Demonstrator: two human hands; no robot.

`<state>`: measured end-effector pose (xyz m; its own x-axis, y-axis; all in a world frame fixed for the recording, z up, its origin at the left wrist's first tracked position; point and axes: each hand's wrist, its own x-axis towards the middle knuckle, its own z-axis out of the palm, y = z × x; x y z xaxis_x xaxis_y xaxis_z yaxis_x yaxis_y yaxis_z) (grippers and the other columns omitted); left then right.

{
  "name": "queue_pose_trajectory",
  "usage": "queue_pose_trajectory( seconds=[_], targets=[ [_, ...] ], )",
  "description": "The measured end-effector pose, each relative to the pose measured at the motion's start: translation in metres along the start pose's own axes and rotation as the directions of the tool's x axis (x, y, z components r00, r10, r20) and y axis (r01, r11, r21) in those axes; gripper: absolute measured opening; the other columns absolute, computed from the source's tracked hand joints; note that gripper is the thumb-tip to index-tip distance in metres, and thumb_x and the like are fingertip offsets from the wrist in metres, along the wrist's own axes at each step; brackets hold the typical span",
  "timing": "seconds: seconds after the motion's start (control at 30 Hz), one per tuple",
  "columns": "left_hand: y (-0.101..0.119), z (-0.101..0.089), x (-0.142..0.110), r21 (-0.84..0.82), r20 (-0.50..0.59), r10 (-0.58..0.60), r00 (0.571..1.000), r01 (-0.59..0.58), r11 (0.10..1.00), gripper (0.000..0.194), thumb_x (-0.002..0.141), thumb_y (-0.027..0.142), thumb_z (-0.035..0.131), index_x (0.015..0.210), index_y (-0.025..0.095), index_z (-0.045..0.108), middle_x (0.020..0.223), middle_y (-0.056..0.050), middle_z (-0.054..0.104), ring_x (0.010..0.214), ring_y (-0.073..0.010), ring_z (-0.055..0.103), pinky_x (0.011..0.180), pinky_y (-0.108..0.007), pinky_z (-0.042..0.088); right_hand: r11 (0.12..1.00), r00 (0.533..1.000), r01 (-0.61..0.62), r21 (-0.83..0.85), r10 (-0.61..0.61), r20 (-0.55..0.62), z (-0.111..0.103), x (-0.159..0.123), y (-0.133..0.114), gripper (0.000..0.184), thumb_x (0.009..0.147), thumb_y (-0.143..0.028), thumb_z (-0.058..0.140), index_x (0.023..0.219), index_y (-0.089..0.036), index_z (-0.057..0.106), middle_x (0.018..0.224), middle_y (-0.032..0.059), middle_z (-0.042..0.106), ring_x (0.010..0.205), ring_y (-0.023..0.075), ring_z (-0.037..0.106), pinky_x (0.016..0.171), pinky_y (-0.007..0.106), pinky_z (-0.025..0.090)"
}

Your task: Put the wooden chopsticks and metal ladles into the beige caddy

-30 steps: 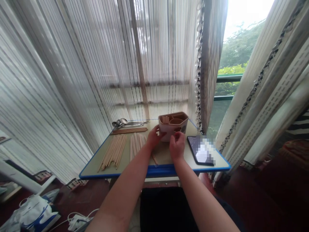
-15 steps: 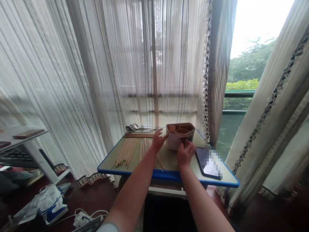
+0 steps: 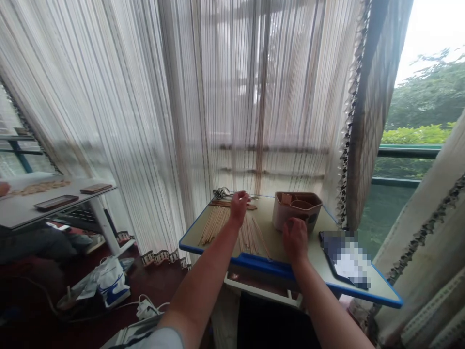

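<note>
left hand (image 3: 239, 206) off the holder (image 3: 280, 215), now by the dark sticks (image 3: 220, 204)
left grip looks open, so it's free; right hand (image 3: 295, 235) at holder's front, grip: can't tell. holder stands on the counter (image 3: 266, 220), right of the sticks. count: one holder, one dark row, two pale bundles (image 3: 215, 225), one dark-edged device (image 3: 328, 252), at least two ladles (image 3: 218, 194); single sticks uncountable.
</note>
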<state>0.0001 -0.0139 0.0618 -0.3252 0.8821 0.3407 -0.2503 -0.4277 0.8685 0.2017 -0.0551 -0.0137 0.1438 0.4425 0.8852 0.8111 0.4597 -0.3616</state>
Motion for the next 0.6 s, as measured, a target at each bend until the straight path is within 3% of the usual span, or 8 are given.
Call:
queue_pose_trajectory(
  seconds=[0.13, 0.23, 0.43, 0.53, 0.6],
  targets=[
    [0.006, -0.055, 0.008, 0.059, -0.076, -0.064, 0.995, 0.069, 0.996, 0.028, 0.071, 0.031, 0.063, 0.092, 0.015, 0.055, 0.086, -0.004, 0.06, 0.067, -0.0095, 0.059, 0.056, -0.02, 0.045, 0.999, 0.996, 0.048, -0.013, -0.046, 0.083, 0.004, 0.0, -0.004, 0.013, 0.083, -0.029, 0.042, 0.089, -0.018, 0.048, 0.086, 0.0081, 0.052, 0.088, 0.0222, 0.047, 0.082, 0.038, 0.042],
    [0.005, -0.081, 0.009, 0.025, -0.144, -0.092, 0.985, 0.096, 0.995, 0.027, 0.073, 0.034, 0.059, 0.093, 0.016, 0.053, 0.082, -0.003, 0.059, 0.066, -0.0084, 0.058, 0.056, -0.019, 0.044, 0.995, 0.984, 0.095, -0.035, -0.088, 0.155, 0.007, -0.001, -0.008, 0.013, 0.083, -0.029, 0.043, 0.086, -0.018, 0.05, 0.084, 0.0079, 0.053, 0.086, 0.0223, 0.049, 0.08, 0.036, 0.042],
    [0.009, -0.089, 0.015, -0.022, -0.217, -0.054, 0.975, 0.05, 0.998, 0.026, 0.079, 0.038, 0.05, 0.092, 0.016, 0.052, 0.087, -0.005, 0.061, 0.07, -0.0097, 0.061, 0.058, -0.02, 0.045, 0.991, 0.962, 0.128, -0.032, -0.116, 0.247, 0.007, -0.004, -0.012, 0.012, 0.08, -0.031, 0.046, 0.083, -0.02, 0.051, 0.082, 0.0065, 0.054, 0.081, 0.0216, 0.051, 0.075, 0.034, 0.043],
    [0.019, -0.1, 0.024, 0.067, -0.27, -0.01, 0.963, 0.029, 0.997, 0.026, 0.08, 0.038, 0.046, 0.092, 0.015, 0.053, 0.087, -0.005, 0.063, 0.071, -0.0116, 0.061, 0.057, -0.021, 0.045, 0.995, 0.961, 0.099, -0.02, -0.09, 0.263, 0.005, -0.005, -0.009, 0.013, 0.079, -0.031, 0.048, 0.082, -0.02, 0.053, 0.08, 0.006, 0.055, 0.078, 0.021, 0.052, 0.073, 0.033, 0.043],
    [0.025, -0.117, 0.028, 0.198, -0.277, 0.06, 0.959, -0.004, 0.98, 0.026, 0.081, 0.037, 0.044, 0.091, 0.015, 0.054, 0.087, -0.006, 0.063, 0.071, -0.0125, 0.061, 0.057, -0.023, 0.045, 0.996, 0.959, 0.088, -0.02, -0.079, 0.272, 0.002, -0.004, -0.01, 0.013, 0.079, -0.031, 0.048, 0.081, -0.019, 0.054, 0.08, 0.0062, 0.055, 0.077, 0.0205, 0.052, 0.073, 0.033, 0.043]
  ],
)
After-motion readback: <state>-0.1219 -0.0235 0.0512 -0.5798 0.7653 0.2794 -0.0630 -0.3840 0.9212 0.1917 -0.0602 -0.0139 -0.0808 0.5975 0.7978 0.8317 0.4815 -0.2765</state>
